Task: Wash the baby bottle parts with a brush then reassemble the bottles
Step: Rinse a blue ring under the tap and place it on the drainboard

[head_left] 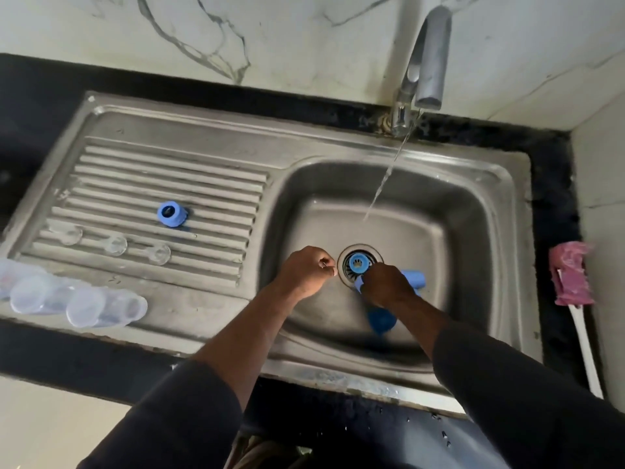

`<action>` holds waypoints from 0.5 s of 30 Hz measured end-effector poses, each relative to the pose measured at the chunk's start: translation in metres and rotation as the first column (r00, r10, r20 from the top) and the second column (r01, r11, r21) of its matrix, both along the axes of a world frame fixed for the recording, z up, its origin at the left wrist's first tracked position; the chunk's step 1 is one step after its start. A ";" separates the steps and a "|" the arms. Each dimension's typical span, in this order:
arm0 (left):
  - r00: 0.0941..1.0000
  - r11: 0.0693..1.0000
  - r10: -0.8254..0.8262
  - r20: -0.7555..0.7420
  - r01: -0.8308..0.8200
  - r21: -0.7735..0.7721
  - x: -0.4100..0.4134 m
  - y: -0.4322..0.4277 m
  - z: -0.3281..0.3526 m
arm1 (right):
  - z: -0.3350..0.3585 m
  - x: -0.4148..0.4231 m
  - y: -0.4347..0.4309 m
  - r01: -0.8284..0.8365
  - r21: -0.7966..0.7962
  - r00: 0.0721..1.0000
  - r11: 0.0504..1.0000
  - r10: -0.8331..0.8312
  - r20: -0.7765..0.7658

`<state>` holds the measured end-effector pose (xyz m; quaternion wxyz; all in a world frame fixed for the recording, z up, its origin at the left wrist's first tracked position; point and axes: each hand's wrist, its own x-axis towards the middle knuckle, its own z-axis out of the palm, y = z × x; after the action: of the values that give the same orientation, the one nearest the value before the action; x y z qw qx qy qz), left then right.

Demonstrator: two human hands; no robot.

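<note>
A home kitchen: a stainless-steel sink (pixel 507 184) with a ribbed drainboard (pixel 169 177) on its left sits in a dark counter (pixel 40 96), below a marble-look wall (pixel 304 35). A tap (pixel 429 55) at far right runs water; clear baby bottles (pixel 77 299) lie near left.

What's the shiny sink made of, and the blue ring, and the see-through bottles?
The sink looks like brushed stainless steel: grey, dully reflective, with pressed ridges. The blue ring seems to be matte plastic, evenly coloured. The bottles look like clear plastic, slightly cloudy; glass cannot be ruled out.
</note>
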<state>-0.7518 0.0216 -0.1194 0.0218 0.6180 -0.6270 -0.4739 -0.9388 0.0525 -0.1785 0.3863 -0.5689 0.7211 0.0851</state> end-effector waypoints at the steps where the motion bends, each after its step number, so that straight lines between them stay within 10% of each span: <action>1: 0.999 1.000 0.023 -0.026 -0.023 -0.003 0.000 -0.005 0.003 | 0.009 0.001 -0.010 0.072 -0.021 0.997 0.997 -0.071 0.029; 8: 0.939 0.985 0.164 -0.301 -0.172 -0.001 -0.022 -0.057 0.053 | 0.083 -0.009 -0.078 0.738 -0.079 0.548 0.671 -0.526 0.651; 15: 0.775 0.941 0.337 -0.535 -0.289 0.174 -0.059 -0.107 0.089 | 0.128 -0.021 -0.100 0.754 -0.240 0.590 0.611 -0.470 0.657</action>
<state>-0.8103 -0.0854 -0.0306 0.2567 0.5487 -0.4614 -0.6482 -0.9599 -0.0470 -0.0509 0.4135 -0.3499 0.7346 -0.4085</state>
